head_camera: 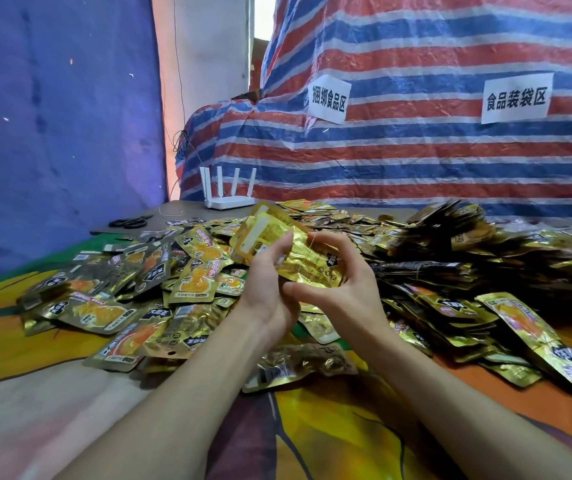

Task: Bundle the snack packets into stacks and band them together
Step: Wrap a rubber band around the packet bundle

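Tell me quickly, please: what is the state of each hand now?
Left hand: holds the stack of snack packets from its left side.
Right hand: grips the same stack, fingers curled round it.

Loose packets [160, 282] left, bundled stacks [478, 258] right, router [229, 199] behind, scissors [128, 222] far left.
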Demonstrator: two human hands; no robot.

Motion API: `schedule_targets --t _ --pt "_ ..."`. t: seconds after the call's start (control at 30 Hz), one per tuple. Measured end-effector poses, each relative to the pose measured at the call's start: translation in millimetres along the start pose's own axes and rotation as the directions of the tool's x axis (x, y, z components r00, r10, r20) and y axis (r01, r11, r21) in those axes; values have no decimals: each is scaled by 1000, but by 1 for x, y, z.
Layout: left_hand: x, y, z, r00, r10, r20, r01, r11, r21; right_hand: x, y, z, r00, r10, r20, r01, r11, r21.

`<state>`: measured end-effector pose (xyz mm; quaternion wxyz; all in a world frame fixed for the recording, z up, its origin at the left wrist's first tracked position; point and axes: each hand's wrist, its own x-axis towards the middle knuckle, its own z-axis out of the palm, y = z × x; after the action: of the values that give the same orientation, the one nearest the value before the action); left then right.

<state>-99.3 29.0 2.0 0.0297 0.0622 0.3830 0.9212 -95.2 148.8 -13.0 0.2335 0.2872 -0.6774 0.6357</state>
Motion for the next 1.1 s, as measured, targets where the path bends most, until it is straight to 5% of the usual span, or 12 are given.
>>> schedule_targets --t 0.13,0.33,0.57,0.8,0.93,1.1 --pt "-2 1 2 992 -116 -48 110 987 -118 3 1 -1 1000 11 -24 -12 999 -35" --pt "-3 1 -1 991 -125 -56 117 985 -128 14 1 -11 976 218 -15 -211 960 183" --pt "2 -5 -4 986 -159 -53 159 987 8 16 -1 -24 933 335 131 -323 941 -104" --pt "1 -11 -5 978 -205 -23 206 965 161 14 -5 -32 691 610 387 -684 726 77" --pt "-3 -13 1 995 -98 -13 99 991 94 23 -10 -40 766 578 281 -602 798 -2" --pt "-1 -15 1 990 45 -136 -16 979 203 59 -40 -71 893 443 80 -418 882 -216"
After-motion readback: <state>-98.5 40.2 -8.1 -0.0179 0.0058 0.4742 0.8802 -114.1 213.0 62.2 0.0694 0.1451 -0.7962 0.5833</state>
